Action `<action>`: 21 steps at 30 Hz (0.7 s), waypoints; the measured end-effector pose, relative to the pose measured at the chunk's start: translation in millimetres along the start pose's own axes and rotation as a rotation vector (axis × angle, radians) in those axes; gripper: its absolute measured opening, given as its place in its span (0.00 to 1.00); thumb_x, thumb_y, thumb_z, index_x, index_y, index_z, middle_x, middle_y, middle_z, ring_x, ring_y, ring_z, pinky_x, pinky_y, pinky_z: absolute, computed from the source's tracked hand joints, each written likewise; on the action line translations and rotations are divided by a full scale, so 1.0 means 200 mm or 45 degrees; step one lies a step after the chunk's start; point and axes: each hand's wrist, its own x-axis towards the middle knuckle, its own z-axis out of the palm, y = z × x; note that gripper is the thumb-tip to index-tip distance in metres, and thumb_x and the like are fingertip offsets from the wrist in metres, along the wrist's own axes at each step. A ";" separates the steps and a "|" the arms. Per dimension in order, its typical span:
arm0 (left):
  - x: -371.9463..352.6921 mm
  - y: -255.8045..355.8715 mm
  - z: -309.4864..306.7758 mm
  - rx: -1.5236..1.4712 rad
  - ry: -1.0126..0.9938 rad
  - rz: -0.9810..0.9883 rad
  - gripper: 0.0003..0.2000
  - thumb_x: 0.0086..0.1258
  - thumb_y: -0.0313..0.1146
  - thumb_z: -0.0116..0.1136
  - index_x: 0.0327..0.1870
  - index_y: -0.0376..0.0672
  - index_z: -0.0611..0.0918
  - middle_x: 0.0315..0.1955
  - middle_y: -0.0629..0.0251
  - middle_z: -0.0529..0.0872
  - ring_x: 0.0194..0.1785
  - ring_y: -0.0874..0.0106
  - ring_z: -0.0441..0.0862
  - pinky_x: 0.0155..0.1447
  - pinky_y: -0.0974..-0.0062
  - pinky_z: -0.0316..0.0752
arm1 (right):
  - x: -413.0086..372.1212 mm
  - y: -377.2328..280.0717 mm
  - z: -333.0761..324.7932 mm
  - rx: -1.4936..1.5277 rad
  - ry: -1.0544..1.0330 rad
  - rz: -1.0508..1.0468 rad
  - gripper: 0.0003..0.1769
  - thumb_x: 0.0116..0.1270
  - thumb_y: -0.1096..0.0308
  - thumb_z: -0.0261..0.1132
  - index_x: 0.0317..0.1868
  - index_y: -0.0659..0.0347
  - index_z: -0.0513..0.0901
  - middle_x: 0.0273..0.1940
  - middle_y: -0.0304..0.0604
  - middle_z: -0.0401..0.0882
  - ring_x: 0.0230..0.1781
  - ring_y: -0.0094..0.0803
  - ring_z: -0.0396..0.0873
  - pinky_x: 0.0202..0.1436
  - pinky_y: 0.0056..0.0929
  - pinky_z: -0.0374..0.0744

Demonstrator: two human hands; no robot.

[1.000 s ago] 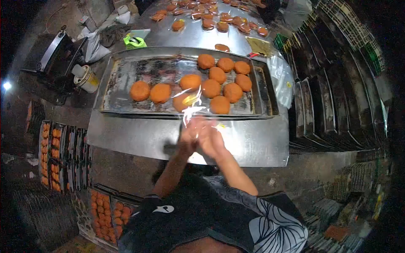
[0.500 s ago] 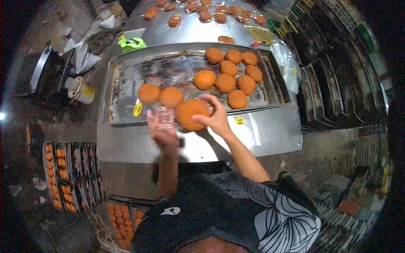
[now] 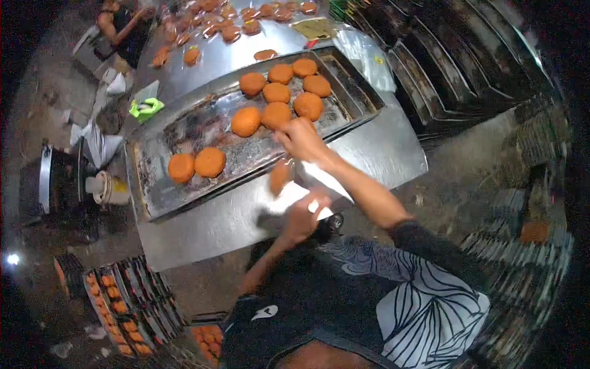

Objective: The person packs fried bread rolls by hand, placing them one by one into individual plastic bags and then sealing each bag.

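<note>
A round orange-brown bun, blurred and seen edge-on, hangs between my two hands over the table's front edge. Clear plastic shows faintly beside it, apparently a bag around the bun. My right hand is closed above the bun, with its fingers pinched in front of the tray. Below, nearer my body, my left hand is closed too and smeared by motion. Several more buns lie in the right part of the worn metal tray. Another two buns sit at its left.
Behind the tray, wrapped buns cover the steel table. Clear plastic bags lie at its right, a green packet at its left. A co-worker is at the far left. Stacked trays stand right; bun-filled racks lower left.
My view has turned, so the tray appears tilted. The bun has gone from flat between my hands to hanging edge-on. My hands are now one above the other, and a co-worker has come into view.
</note>
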 end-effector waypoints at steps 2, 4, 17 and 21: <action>0.06 -0.07 0.18 0.084 -0.201 0.101 0.19 0.50 0.34 0.62 0.41 0.32 0.73 0.38 0.52 0.75 0.43 0.59 0.73 0.46 0.71 0.69 | 0.20 -0.09 -0.10 -0.038 0.167 0.107 0.14 0.56 0.69 0.58 0.43 0.63 0.76 0.36 0.57 0.77 0.40 0.48 0.75 0.43 0.35 0.73; 0.14 -0.24 0.35 0.692 -0.011 0.123 0.21 0.45 0.35 0.64 0.38 0.33 0.74 0.35 0.54 0.75 0.41 0.57 0.73 0.46 0.68 0.69 | 0.23 -0.05 -0.07 0.000 0.390 -0.221 0.16 0.56 0.69 0.58 0.46 0.62 0.74 0.42 0.57 0.74 0.45 0.48 0.72 0.46 0.36 0.71; 0.23 -0.38 0.30 0.185 -0.195 0.188 0.10 0.56 0.35 0.54 0.38 0.44 0.79 0.33 0.63 0.81 0.35 0.71 0.78 0.40 0.75 0.73 | -1.06 0.69 0.14 0.607 -0.454 0.464 0.14 0.56 0.69 0.57 0.43 0.66 0.75 0.36 0.54 0.77 0.36 0.39 0.76 0.41 0.31 0.73; 0.23 -0.16 0.32 -0.106 -0.173 -0.399 0.08 0.56 0.35 0.57 0.28 0.39 0.80 0.25 0.62 0.81 0.29 0.74 0.77 0.36 0.77 0.72 | -1.14 0.60 0.07 0.226 -0.208 0.524 0.17 0.62 0.65 0.53 0.50 0.61 0.69 0.29 0.51 0.76 0.27 0.37 0.77 0.28 0.31 0.73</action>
